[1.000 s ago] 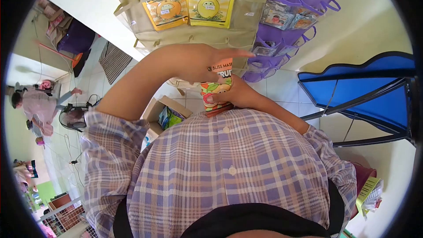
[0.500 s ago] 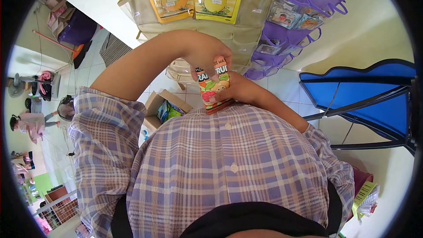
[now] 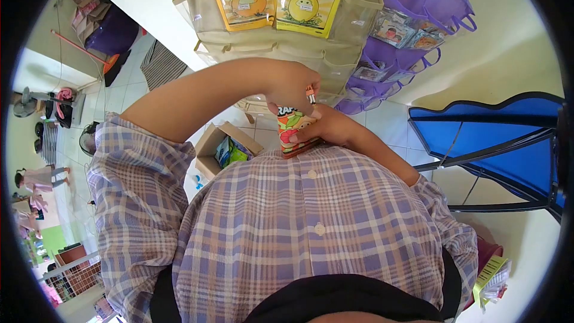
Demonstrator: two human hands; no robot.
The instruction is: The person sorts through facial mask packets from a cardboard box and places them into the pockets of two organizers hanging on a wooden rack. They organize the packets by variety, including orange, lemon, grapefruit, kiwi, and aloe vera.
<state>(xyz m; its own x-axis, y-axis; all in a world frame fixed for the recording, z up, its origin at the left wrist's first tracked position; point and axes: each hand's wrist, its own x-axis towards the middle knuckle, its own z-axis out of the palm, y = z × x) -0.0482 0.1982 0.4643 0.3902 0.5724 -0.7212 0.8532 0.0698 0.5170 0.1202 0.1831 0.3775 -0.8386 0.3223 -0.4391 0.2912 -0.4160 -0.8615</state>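
A grapefruit face mask packet [image 3: 289, 121], orange-pink with fruit pictures, is held upright close in front of my plaid shirt. My left hand [image 3: 296, 88] reaches over from the left and grips the packet's upper part, covering some of its lettering. My right hand [image 3: 320, 127] clasps its lower right side, the thumb lying across the front. Just beyond both hands hangs a beige pocket organizer [image 3: 281, 48]. An orange mask packet [image 3: 245, 1] and a yellow lemon mask packet [image 3: 308, 3] sit side by side in its clear pockets.
An open cardboard box [image 3: 210, 154] with colourful packets stands on the floor to the left. A purple organizer [image 3: 391, 63] hangs at right, beside a blue black-framed rack [image 3: 490, 137]. A person [image 3: 39, 180] is at the far left, near a fan [image 3: 88, 139].
The packet's top now shows less, with my left hand further over it. Both hands have shifted slightly down and right in view; the organizers also appear shifted as the camera moved.
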